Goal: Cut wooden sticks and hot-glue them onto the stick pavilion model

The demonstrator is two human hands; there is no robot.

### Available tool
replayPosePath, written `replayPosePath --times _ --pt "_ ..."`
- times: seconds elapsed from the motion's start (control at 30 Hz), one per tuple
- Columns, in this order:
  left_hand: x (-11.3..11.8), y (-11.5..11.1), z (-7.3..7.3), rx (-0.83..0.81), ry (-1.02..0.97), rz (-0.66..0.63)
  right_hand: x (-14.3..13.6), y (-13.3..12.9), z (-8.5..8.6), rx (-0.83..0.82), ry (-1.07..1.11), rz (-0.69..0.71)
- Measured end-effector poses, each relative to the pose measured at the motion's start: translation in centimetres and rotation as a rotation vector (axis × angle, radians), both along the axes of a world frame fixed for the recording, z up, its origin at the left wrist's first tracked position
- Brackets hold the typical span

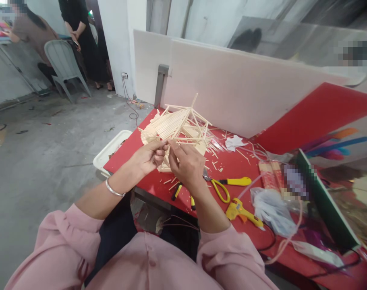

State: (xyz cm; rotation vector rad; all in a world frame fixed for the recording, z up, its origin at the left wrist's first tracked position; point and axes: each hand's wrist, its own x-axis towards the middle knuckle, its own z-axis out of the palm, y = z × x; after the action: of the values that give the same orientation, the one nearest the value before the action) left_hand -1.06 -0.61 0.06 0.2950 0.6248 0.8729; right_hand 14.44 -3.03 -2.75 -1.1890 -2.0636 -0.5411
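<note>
A small house-like model of pale wooden sticks point(173, 123), with a slatted sloping roof and an open frame, stands on the red tabletop point(127, 151). In front of it my left hand point(151, 157) is closed, thumb and forefinger pinched together. My right hand point(187, 161) pinches at the same spot, its fingertips meeting those of the left. Whatever lies between the fingertips is too small to make out. Both hands cover the lower front of the model. Below my right wrist lie yellow-handled scissors point(221, 191) and a tool with black and yellow handles point(177, 191), partly hidden.
Right of my hands are a yellow glue gun point(240, 211), a yellow-handled tool point(237, 181), a plastic bag point(272, 211) and a green board point(325, 201). Loose stick pieces litter the tabletop. A white tub point(110, 151) stands at the left edge. Two people are near a chair point(64, 60).
</note>
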Motion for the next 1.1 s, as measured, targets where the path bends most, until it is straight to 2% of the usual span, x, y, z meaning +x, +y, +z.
replayPosePath --times 0.43,0.77,1.1 --pt "-0.11 0.50 -0.28 0.050 0.012 -0.003 -0.12 0.03 0.10 -0.034 -0.003 -0.026" --pt "-0.26 0.43 0.16 0.023 0.051 0.091 -0.16 0.05 0.03 -0.024 -0.005 -0.033" --pt "-0.23 0.86 -0.65 0.093 0.023 0.002 -0.16 0.05 -0.01 -0.002 -0.016 -0.029"
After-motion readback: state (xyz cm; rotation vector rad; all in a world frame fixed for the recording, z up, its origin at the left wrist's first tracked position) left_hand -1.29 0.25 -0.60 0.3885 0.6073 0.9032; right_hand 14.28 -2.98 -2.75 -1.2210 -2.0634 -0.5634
